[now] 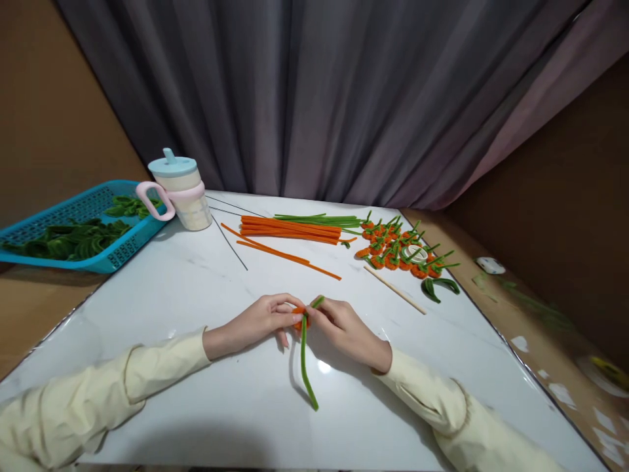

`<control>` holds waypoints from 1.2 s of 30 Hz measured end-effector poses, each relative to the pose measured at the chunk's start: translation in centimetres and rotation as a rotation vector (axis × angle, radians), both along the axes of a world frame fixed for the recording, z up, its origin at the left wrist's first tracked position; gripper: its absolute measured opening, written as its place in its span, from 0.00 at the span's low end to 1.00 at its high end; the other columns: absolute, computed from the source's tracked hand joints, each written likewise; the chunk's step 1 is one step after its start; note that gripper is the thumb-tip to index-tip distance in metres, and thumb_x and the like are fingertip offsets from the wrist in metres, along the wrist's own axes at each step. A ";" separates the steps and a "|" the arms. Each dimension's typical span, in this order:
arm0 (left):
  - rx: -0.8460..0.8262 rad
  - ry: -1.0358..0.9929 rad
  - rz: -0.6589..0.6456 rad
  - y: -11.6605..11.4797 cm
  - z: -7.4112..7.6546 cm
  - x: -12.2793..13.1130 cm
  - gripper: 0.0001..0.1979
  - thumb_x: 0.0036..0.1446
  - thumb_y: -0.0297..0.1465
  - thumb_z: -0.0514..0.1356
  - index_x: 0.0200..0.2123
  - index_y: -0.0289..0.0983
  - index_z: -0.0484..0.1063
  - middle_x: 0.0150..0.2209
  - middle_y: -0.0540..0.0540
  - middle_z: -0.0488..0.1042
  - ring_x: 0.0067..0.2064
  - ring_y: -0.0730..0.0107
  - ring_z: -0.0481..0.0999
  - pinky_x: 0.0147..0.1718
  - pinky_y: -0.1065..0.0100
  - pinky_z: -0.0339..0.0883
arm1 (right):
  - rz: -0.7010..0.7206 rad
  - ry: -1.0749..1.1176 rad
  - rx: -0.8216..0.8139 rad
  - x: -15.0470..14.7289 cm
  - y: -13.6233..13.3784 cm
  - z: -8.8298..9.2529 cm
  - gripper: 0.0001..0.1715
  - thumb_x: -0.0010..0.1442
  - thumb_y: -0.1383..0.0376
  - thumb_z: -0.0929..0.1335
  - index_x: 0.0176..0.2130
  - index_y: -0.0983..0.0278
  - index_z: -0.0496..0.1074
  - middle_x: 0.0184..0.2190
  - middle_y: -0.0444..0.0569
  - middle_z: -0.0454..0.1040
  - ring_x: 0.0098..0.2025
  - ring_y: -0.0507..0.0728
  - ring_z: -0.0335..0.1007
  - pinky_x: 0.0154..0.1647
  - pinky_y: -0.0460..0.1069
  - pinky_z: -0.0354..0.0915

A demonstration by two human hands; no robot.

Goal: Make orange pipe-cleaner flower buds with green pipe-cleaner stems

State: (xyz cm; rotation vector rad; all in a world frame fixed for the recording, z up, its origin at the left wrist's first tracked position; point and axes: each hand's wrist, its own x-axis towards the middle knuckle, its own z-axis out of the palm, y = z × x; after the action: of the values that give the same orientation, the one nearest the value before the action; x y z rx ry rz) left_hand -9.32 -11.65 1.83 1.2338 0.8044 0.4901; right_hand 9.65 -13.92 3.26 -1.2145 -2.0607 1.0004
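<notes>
Well this side of the cup [181,190] and off to its right, both hands meet on the white table [196,393]; the left hand [255,322] has its fingertips pressed together on a small orange tuft [297,316], and the right hand [346,328] pinches the top of a green stem [304,360] right against that tuft; thumb and fingers of each are closed tight, nothing spread; the stem's short end pokes up between the hands while its long end trails loose across the table, farther from the cup, probably because only the top is being gripped; both wrists rest low on the table, which looks like it steadies the fine fingerwork; right of the cup lies a bundle of orange sticks [289,228] with green sticks [319,219] just behind, laid straight and parallel, easy to pick singly; farther right of the cup sits a heap of little orange blooms [388,252] on green stalks, a wooden stick [396,290] just in front of them; left of the cup, a blue basket [113,259] holds green loops [73,237], seemingly kept apart from the loose pieces.
</notes>
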 end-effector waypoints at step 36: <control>-0.403 -0.151 -0.173 1.3 0.8 -1.0 0.14 0.49 0.31 0.65 0.40 0.33 0.73 0.33 0.44 0.77 0.32 0.68 0.78 0.35 0.68 0.71 | -0.258 -1.207 0.045 10.3 6.3 1.8 0.13 0.62 0.69 0.58 0.45 0.67 0.65 0.40 0.59 0.73 0.40 0.62 0.72 0.29 0.48 0.59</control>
State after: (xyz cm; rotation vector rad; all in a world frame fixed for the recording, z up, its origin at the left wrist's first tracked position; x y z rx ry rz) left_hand -10.29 -10.32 2.63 0.8717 0.6237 0.2590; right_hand 19.93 -7.58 5.04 -2.3269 -2.5576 -0.0048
